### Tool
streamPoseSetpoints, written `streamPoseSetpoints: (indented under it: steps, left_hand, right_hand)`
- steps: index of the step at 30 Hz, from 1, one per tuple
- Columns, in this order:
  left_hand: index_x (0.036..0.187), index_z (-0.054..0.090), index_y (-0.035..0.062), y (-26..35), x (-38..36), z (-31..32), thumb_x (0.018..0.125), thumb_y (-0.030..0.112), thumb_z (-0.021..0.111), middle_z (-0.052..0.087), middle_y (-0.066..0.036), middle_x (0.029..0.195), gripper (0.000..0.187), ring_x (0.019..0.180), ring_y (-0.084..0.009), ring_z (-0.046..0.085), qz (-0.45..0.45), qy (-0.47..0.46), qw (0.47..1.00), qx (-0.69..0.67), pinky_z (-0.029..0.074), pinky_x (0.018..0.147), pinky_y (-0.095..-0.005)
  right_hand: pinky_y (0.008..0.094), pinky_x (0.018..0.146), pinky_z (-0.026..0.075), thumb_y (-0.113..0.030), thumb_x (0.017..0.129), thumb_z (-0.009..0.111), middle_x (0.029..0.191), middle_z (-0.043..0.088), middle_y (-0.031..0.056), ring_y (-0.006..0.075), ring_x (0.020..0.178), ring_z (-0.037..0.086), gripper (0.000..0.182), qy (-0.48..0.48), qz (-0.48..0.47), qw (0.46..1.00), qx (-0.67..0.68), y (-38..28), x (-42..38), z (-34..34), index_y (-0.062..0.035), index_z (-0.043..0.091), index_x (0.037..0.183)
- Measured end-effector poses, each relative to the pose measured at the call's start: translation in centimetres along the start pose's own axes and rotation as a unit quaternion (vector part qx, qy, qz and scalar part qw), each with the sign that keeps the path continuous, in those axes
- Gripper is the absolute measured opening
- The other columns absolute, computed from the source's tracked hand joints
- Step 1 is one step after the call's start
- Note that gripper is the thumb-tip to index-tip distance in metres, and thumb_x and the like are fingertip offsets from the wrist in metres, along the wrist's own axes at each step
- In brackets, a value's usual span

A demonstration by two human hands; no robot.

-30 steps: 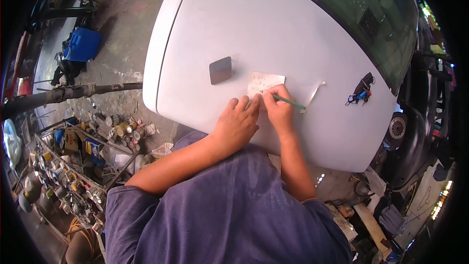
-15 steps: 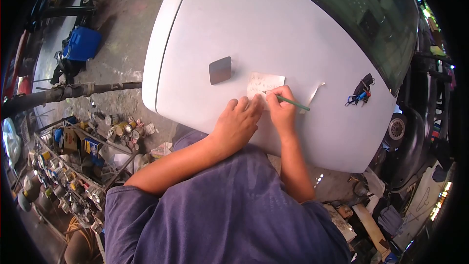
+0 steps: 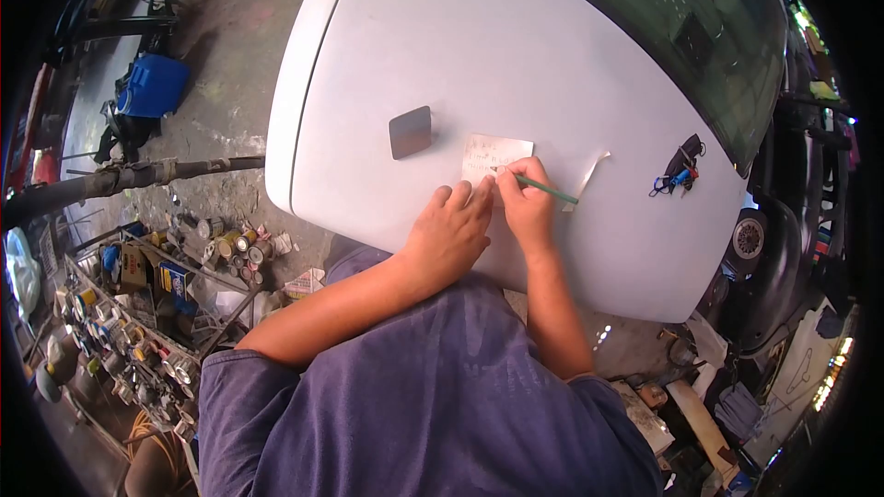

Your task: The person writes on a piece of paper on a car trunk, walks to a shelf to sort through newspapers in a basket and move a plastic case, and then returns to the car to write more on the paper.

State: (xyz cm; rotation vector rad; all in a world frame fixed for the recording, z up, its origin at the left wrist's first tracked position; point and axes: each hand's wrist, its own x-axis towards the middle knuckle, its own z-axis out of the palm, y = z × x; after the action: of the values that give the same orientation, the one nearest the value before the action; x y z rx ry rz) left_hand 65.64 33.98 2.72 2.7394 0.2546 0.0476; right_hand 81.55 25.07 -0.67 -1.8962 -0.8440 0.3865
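Note:
A sheet of paper (image 3: 505, 144) with handwriting lies on the pale car panel (image 3: 442, 46) in front of me. In my right hand (image 3: 527, 202) a green pencil (image 3: 549, 189) is gripped, its tip against the sheet below the written lines. My left hand (image 3: 449, 228) lies flat with fingers stretched out, fingertips at the paper's lower left edge. Right of the pencil a strip of paper (image 3: 594, 175) curls up from the panel. Up and left of the sheet stands a dark grey, flat rectangular object (image 3: 411, 132) whose kind I cannot make out.
A bunch of keys (image 3: 680, 170) with a dark holder rests on the panel near the windscreen (image 3: 681, 28). At the left are a blue plastic container (image 3: 155, 86), a long dark pole (image 3: 138, 182) and a rack with many cans (image 3: 129, 340). Boards (image 3: 700, 423) lie at lower right.
The pencil tip and my right hand have shifted slightly left, and more writing shows on the sheet. My left hand stays in place; the whole view has moved a little.

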Motion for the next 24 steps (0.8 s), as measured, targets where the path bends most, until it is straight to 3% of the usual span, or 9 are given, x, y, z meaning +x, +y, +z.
streamPoseSetpoints:
  steps: [9,12,15,18,24]
  left_hand:
    - [0.145,0.057,-0.0032,-0.06,-0.08,0.13,0.089,0.037,0.074,0.049,-0.013,0.158,0.071,0.127,-0.0285,0.052,-0.004,0.000,1.000,-0.003,0.046,0.104,-0.0414]
    - [0.144,0.057,-0.0030,-0.07,-0.13,0.26,0.089,0.036,0.074,0.049,-0.013,0.159,0.070,0.128,-0.0288,0.052,-0.004,-0.002,1.000,-0.006,0.045,0.104,-0.0420]
    - [0.144,0.058,-0.0031,-0.02,-0.05,0.19,0.089,0.036,0.074,0.049,-0.013,0.158,0.069,0.128,-0.0291,0.052,-0.004,-0.005,1.000,-0.004,0.045,0.105,-0.0421]
    - [0.143,0.058,-0.0032,-0.05,-0.15,0.19,0.089,0.036,0.074,0.049,-0.013,0.158,0.069,0.128,-0.0293,0.052,-0.004,-0.003,1.000,0.003,0.045,0.105,-0.0419]
    - [0.142,0.058,-0.0029,-0.04,0.06,0.00,0.088,0.035,0.075,0.049,-0.013,0.158,0.068,0.127,-0.0290,0.053,-0.002,-0.004,1.000,0.000,0.046,0.104,-0.0414]
  right_hand:
    - [0.0321,0.057,0.048,-0.001,0.095,0.071,0.069,0.063,0.0047,0.0107,0.062,0.055,0.015,0.007,0.031,0.999,0.045,0.45,-0.28,-0.16,-0.0023,0.058,0.087]
    - [0.0311,0.057,0.047,-0.001,0.095,0.070,0.069,0.061,0.0034,0.0092,0.063,0.054,0.015,-0.005,-0.003,1.000,0.013,0.43,-0.20,0.05,-0.0023,0.058,0.087]
    - [0.0309,0.057,0.047,-0.001,0.095,0.070,0.070,0.061,0.0033,0.0094,0.064,0.053,0.015,0.014,0.034,0.998,0.041,0.38,-0.28,-0.13,-0.0025,0.058,0.087]
    - [0.0304,0.057,0.046,-0.001,0.095,0.071,0.071,0.060,0.0020,0.0089,0.064,0.053,0.016,0.001,-0.005,1.000,0.018,0.23,-0.18,-0.04,-0.0028,0.057,0.087]
    - [0.0261,0.067,0.048,-0.004,0.098,0.069,0.080,0.064,-0.0005,0.0068,0.075,0.058,0.012,0.004,0.050,0.998,0.044,0.82,-0.67,-0.73,-0.0030,0.060,0.091]
